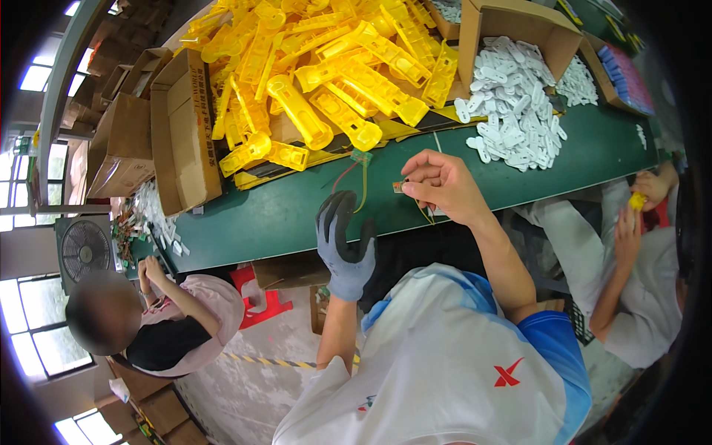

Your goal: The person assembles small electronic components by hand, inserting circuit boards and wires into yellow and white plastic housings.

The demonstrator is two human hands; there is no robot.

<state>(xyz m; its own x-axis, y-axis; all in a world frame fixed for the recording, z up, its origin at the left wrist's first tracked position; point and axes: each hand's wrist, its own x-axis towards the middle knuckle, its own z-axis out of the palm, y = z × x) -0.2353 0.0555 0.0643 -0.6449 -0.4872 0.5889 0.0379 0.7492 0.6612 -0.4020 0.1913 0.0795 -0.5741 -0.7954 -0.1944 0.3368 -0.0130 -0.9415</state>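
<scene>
My left hand [345,248] wears a grey-blue glove with dark fingers and palm. It is open above the table's near edge, thumb apart from the fingers. Just past its fingertips is a small green circuit board [361,157]; a pink wire and a yellow-green wire run from it toward the glove. Whether the wires touch the glove I cannot tell. Bare, my right hand [443,185] pinches a small circuit board [398,188] between thumb and fingers. Thin yellowish and dark wires [426,213] hang below this hand.
Yellow plastic housings [326,111] are heaped across the green table [259,222]. White plastic pieces [515,104] spill from a cardboard box [523,18] at right. An emptied-looking carton [182,126] stands left. One co-worker [178,311] sits left; another, right, holds a yellow piece [636,200].
</scene>
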